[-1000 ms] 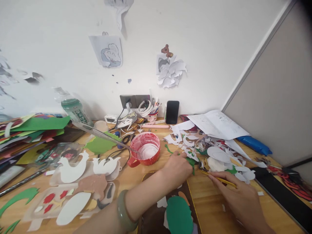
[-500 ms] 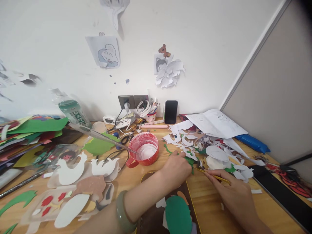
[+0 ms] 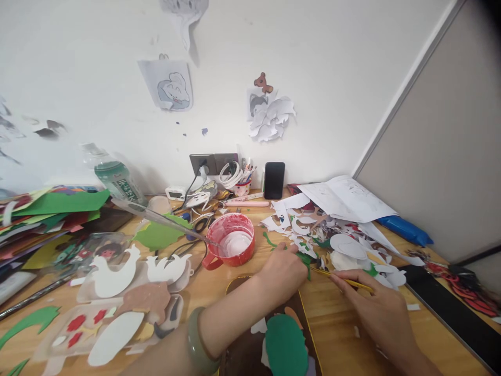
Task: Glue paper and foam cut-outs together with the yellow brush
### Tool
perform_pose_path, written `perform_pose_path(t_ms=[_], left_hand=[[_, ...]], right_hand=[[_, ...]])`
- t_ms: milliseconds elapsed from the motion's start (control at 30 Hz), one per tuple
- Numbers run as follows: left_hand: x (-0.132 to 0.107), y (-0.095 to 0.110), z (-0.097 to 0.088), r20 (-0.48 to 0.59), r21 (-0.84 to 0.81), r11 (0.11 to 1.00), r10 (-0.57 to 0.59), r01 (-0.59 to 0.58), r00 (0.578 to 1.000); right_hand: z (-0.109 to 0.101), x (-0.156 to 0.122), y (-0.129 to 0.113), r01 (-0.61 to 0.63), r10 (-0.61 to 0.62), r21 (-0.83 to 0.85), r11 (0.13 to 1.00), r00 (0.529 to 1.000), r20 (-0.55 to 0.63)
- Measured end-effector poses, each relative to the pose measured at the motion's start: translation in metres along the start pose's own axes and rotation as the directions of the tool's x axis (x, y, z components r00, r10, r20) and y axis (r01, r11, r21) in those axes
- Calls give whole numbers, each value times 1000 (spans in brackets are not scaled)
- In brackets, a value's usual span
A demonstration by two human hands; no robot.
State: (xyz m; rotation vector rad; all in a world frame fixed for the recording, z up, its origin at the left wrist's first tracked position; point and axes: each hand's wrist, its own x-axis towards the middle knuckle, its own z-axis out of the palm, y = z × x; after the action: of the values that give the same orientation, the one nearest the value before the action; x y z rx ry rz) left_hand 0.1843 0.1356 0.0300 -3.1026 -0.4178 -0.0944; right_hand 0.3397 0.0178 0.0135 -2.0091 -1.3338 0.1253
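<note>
My left hand (image 3: 284, 271), with a jade-green bangle (image 3: 200, 339) on its wrist, reaches across to the right. Its fingers are curled, partly hidden, at a dark green paper piece (image 3: 307, 258) that sticks out beside them. My right hand (image 3: 376, 308) pinches a thin yellow stick-like tool (image 3: 358, 285), whose tip points left toward the green piece; its exact kind is unclear. Below my left forearm lies a brown sheet with yellow edging (image 3: 235, 360), bearing a teal-green cut-out (image 3: 287, 344). A red mug (image 3: 248, 250) with white stuff inside stands just beyond the forearm.
Paper scraps (image 3: 301, 224) and white cut-outs (image 3: 348, 248) are heaped at right, near a black flat device (image 3: 450, 313). White bird shapes (image 3: 115, 277) lie on plastic cases at left. A phone (image 3: 274, 180) leans at the wall; a bottle (image 3: 117, 180) stands back left.
My right hand has shifted very slightly, and the back end of the yellow tool sits a little further right and higher. My left hand stays in place.
</note>
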Motion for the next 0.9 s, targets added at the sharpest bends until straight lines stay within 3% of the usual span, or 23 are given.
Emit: perform_pose_path(t_ms=[900], left_hand=[[-2,-4,-3,40,-18,1000,-5,6,999]], right_hand=[[0,1,-9,-74,73,18,997,996,43]])
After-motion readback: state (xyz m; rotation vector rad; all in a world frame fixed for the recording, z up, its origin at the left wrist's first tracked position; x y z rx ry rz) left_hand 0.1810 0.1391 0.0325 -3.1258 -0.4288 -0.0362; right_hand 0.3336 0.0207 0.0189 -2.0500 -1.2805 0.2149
